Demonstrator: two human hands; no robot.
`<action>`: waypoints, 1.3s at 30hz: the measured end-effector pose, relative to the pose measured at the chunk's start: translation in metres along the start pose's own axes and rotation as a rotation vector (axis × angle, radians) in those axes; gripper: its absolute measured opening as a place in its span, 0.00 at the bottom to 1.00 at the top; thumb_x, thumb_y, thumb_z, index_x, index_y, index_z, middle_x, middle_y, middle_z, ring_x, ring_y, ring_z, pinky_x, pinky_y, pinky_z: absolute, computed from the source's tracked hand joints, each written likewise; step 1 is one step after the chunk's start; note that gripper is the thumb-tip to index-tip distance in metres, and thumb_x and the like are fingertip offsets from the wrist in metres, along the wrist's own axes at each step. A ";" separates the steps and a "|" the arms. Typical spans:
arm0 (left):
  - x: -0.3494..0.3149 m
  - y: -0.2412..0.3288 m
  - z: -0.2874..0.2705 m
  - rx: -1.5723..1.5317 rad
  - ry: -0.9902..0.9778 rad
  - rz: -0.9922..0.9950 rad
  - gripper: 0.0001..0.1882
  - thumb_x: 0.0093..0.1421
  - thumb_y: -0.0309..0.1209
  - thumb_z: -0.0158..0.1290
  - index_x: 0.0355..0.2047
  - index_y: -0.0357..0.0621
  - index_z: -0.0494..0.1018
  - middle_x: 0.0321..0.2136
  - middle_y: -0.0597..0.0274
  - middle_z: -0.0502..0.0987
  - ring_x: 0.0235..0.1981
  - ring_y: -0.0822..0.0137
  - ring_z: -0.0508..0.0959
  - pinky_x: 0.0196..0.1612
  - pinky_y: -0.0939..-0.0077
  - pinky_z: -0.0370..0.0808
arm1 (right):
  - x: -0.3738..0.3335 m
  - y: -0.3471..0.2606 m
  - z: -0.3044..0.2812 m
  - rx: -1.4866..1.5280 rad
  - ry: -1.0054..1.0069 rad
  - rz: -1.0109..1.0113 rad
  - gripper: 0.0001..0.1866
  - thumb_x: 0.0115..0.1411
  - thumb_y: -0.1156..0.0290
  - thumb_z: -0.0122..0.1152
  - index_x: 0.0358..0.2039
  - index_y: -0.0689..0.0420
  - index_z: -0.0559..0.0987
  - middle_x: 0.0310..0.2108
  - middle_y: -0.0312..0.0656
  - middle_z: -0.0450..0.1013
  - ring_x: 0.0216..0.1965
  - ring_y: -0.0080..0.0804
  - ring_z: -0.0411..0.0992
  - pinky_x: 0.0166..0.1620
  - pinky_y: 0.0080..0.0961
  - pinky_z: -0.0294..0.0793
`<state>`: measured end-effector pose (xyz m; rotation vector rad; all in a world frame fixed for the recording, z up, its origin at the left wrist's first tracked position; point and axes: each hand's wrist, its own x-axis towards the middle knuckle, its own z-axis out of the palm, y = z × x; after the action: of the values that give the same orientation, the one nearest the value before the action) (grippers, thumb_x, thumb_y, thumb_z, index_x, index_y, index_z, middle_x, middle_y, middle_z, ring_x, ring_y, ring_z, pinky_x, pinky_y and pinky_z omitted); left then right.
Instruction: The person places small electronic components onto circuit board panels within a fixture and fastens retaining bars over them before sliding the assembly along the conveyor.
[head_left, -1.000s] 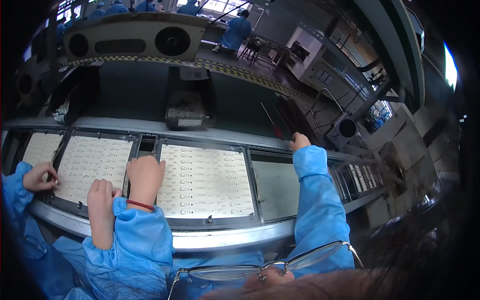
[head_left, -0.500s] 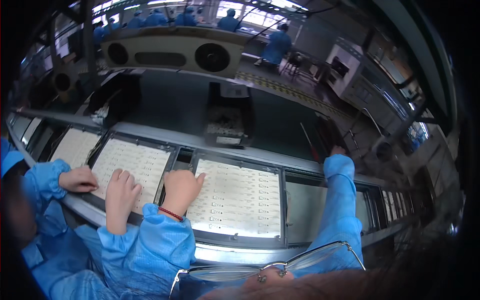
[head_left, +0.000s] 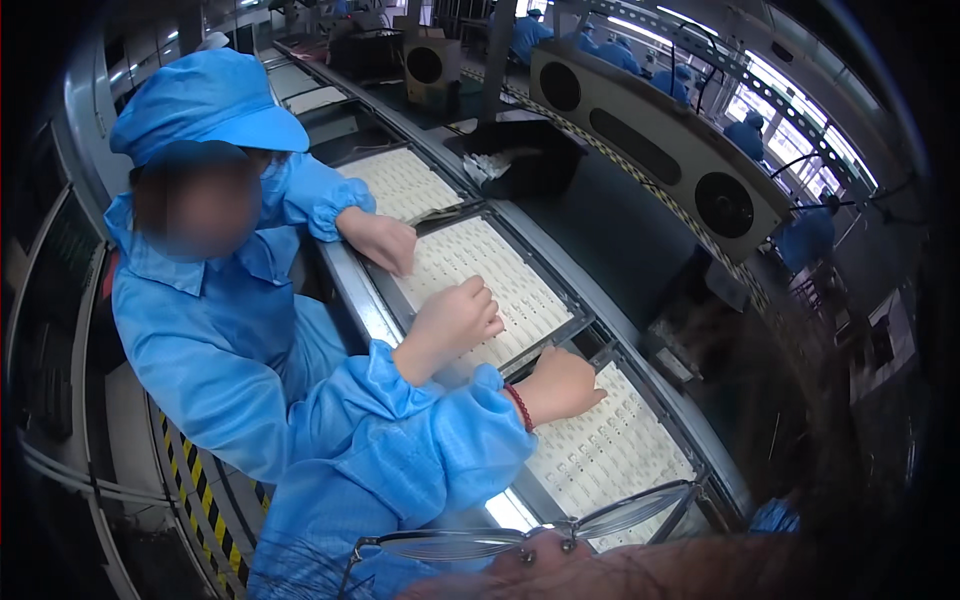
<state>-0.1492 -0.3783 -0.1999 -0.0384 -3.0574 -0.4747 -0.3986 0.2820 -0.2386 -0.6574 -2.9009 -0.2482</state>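
Observation:
My left hand (head_left: 558,386), with a dark red beaded bracelet (head_left: 519,407) at the wrist, is closed over the corner of a white panel (head_left: 610,440) marked with small rows and set in a dark frame. Its fingers curl under, so what they hold, if anything, is hidden. Of my right arm only a scrap of blue sleeve (head_left: 775,516) shows at the lower right; the hand is out of view. Close by, a co-worker's two hands (head_left: 455,322) are over the neighbouring white panel (head_left: 490,265), fingers curled.
A co-worker in a blue cap (head_left: 200,105) and gown sits close on my left. More framed panels (head_left: 400,183) continue along the metal-edged line. Beyond stand a black bin (head_left: 530,165) with pale bits and a beige box with round fans (head_left: 650,150). Glasses cross the lower edge.
The view has swung left, bringing the co-worker fully into sight. My right hand, earlier reaching to the far right, has left the picture. My left hand stays at the panel's corner.

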 end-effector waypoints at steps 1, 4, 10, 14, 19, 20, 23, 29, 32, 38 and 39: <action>0.001 0.001 0.002 -0.018 0.006 -0.016 0.30 0.62 0.55 0.47 0.25 0.38 0.82 0.27 0.49 0.80 0.35 0.50 0.79 0.47 0.54 0.68 | 0.002 0.005 0.002 0.015 0.001 0.002 0.18 0.55 0.70 0.65 0.44 0.63 0.77 0.45 0.58 0.75 0.47 0.54 0.74 0.52 0.41 0.73; 0.000 0.010 0.008 -0.004 0.029 -0.024 0.29 0.61 0.55 0.48 0.26 0.39 0.82 0.28 0.50 0.80 0.36 0.53 0.79 0.45 0.55 0.68 | 0.004 0.017 0.002 0.068 0.022 0.006 0.17 0.54 0.70 0.65 0.43 0.64 0.78 0.44 0.58 0.76 0.47 0.54 0.75 0.52 0.41 0.73; -0.002 0.019 0.009 0.038 0.455 0.056 0.23 0.56 0.50 0.56 0.28 0.39 0.79 0.27 0.55 0.77 0.33 0.57 0.76 0.39 0.62 0.67 | -0.019 0.060 0.003 0.455 0.206 -0.131 0.17 0.54 0.69 0.66 0.41 0.66 0.79 0.42 0.59 0.77 0.45 0.54 0.75 0.51 0.40 0.73; -0.027 0.016 -0.028 -0.079 0.575 0.151 0.18 0.55 0.42 0.59 0.29 0.38 0.73 0.29 0.50 0.75 0.33 0.52 0.76 0.38 0.58 0.71 | -0.141 -0.026 -0.097 0.892 0.226 -0.377 0.12 0.57 0.68 0.67 0.35 0.65 0.79 0.31 0.46 0.79 0.33 0.31 0.75 0.41 0.29 0.74; -0.034 0.031 -0.074 -0.507 0.825 0.437 0.14 0.56 0.26 0.57 0.42 0.32 0.73 0.35 0.47 0.76 0.33 0.51 0.77 0.37 0.63 0.73 | -0.325 -0.055 -0.202 1.243 -0.114 -0.271 0.07 0.62 0.72 0.60 0.37 0.62 0.77 0.25 0.32 0.72 0.25 0.18 0.69 0.29 0.17 0.66; -0.051 0.034 -0.082 -0.584 0.749 0.470 0.16 0.55 0.27 0.58 0.44 0.33 0.74 0.39 0.48 0.77 0.39 0.50 0.76 0.43 0.60 0.72 | -0.353 -0.072 -0.213 1.289 -0.173 -0.204 0.06 0.62 0.73 0.60 0.38 0.62 0.76 0.25 0.33 0.73 0.26 0.18 0.70 0.29 0.17 0.67; -0.121 0.030 -0.112 -0.718 0.505 0.802 0.15 0.57 0.28 0.56 0.44 0.34 0.74 0.38 0.52 0.77 0.41 0.57 0.76 0.45 0.66 0.71 | -0.408 -0.076 -0.211 1.496 -0.318 -0.210 0.05 0.62 0.76 0.58 0.39 0.58 0.76 0.28 0.36 0.74 0.25 0.23 0.72 0.30 0.22 0.71; -0.122 -0.120 -0.016 -0.021 0.371 0.356 0.13 0.61 0.24 0.47 0.45 0.33 0.71 0.33 0.58 0.70 0.38 0.65 0.72 0.43 0.77 0.70 | -0.491 -0.110 -0.199 1.632 -0.602 -0.175 0.07 0.60 0.80 0.59 0.40 0.64 0.75 0.29 0.36 0.74 0.28 0.22 0.73 0.33 0.19 0.73; -0.095 -0.139 0.026 0.254 0.395 0.323 0.13 0.61 0.24 0.47 0.45 0.32 0.70 0.32 0.59 0.69 0.38 0.66 0.71 0.42 0.81 0.69 | -0.510 -0.118 -0.175 1.670 -0.752 -0.154 0.06 0.61 0.80 0.59 0.40 0.65 0.75 0.30 0.36 0.74 0.30 0.21 0.73 0.33 0.19 0.73; -0.175 0.028 -0.083 -0.649 0.815 0.490 0.15 0.63 0.26 0.47 0.48 0.33 0.72 0.39 0.56 0.75 0.37 0.65 0.75 0.44 0.77 0.72 | -0.539 -0.134 -0.189 1.797 -1.011 -0.395 0.07 0.62 0.80 0.58 0.40 0.64 0.75 0.31 0.37 0.74 0.30 0.23 0.73 0.35 0.19 0.72; -0.163 0.049 -0.071 -0.817 0.725 0.511 0.15 0.63 0.26 0.46 0.49 0.33 0.72 0.40 0.55 0.75 0.37 0.65 0.76 0.44 0.76 0.72 | -0.542 -0.131 -0.182 1.831 -1.022 -0.402 0.07 0.62 0.80 0.58 0.41 0.64 0.75 0.32 0.38 0.74 0.30 0.24 0.73 0.36 0.20 0.72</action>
<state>0.0182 -0.3554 -0.1260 -0.5199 -1.8914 -1.2832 0.0478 -0.0935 -0.1795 0.2860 -2.1955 2.8129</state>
